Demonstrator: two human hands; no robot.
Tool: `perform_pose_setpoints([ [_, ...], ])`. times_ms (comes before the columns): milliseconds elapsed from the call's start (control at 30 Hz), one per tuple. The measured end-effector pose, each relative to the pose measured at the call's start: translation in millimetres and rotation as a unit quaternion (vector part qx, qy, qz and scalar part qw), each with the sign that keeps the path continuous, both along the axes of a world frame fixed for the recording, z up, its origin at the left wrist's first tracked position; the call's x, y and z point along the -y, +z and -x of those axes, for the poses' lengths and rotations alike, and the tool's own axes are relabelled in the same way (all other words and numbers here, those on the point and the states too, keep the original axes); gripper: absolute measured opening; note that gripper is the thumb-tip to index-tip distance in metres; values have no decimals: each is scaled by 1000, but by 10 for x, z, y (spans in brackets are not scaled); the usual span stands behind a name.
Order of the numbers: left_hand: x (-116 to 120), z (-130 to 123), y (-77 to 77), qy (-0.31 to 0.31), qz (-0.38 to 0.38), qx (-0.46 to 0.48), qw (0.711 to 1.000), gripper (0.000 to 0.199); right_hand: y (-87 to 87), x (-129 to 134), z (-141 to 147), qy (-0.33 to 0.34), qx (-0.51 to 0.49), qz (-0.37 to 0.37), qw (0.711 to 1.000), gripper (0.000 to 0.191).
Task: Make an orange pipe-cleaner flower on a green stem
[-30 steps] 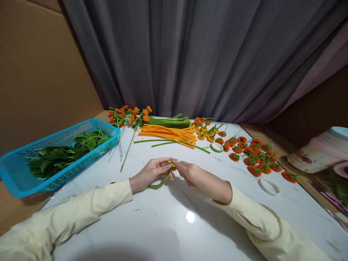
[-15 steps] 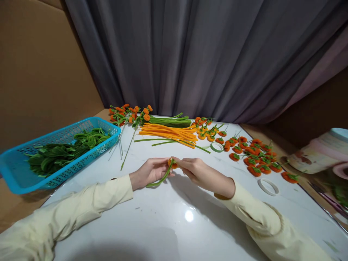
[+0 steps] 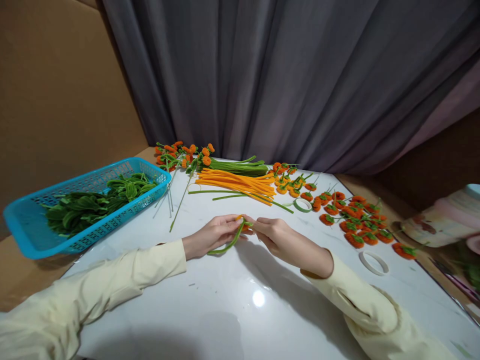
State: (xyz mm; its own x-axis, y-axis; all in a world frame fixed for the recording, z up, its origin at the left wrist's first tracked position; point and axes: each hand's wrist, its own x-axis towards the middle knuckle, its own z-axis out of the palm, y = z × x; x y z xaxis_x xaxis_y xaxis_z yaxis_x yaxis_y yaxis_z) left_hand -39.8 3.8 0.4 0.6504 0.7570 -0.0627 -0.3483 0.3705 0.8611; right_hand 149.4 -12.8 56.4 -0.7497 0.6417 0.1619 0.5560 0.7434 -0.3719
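Above the middle of the table, my left hand (image 3: 216, 234) is closed on an orange pipe-cleaner flower (image 3: 246, 226). A green pipe cleaner (image 3: 230, 246) runs from the flower and curves down to the left, below my fingers. My right hand (image 3: 270, 231) pinches at the flower's green part from the right, thumb and forefinger together. The fingers of both hands cover much of the flower. Beyond my hands lie a bundle of orange pipe cleaners (image 3: 236, 183) and a bundle of green ones (image 3: 240, 167).
A blue basket (image 3: 22, 239) with green leaves (image 3: 77, 212) stands left. Orange flower heads (image 3: 350, 226) lie on the right, near a green tape roll (image 3: 302, 205) and a white roll (image 3: 374, 263). Stemmed flowers (image 3: 206, 160) rest at the back left. A jar (image 3: 442, 220) stands far right.
The view has shifted slightly. Both hands stay together at the flower, and my left fingers have closed more over it. The green pipe cleaner still hangs in a curve.
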Motion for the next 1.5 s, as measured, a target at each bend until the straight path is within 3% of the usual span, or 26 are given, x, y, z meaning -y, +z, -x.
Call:
perform_pose_setpoints([
  [367,25,31,45,29,-12,-56,998,37,58,-14,20,-19,-44,35,998,25],
  [567,18,9,22,55,-17,-62,996,33,50,2,53,-76,-57,111,989,25],
  [667,30,0,26,61,-26,-66,996,28,66,28,56,-150,-68,244,956,28],
  [800,40,-17,21,75,-47,-82,993,28,143,60,72,-205,-154,417,872,50],
  [900,36,-27,20,93,-43,-86,991,32,235,88,98,-214,-169,474,837,47],
  [1000,7,-22,21,114,-20,-74,991,30,284,103,96,-221,-164,485,830,52],
  [1067,-32,-4,14,128,3,-46,991,27,253,80,62,-211,-157,472,841,57],
  [1133,-78,21,2,124,48,-14,991,24,161,20,7,-206,-129,410,879,55],
  [1200,-116,48,-8,97,106,12,990,23,18,-68,-54,-200,-89,272,937,41],
  [1267,-135,70,-11,64,157,36,985,24,-147,-161,-105,-168,-56,130,976,30],
  [1367,-130,86,0,11,190,72,979,26,-375,-263,-147,-152,-4,12,988,26],
  [1500,-115,88,14,-32,211,92,973,28,-549,-326,-172,-154,37,-64,985,26],
])
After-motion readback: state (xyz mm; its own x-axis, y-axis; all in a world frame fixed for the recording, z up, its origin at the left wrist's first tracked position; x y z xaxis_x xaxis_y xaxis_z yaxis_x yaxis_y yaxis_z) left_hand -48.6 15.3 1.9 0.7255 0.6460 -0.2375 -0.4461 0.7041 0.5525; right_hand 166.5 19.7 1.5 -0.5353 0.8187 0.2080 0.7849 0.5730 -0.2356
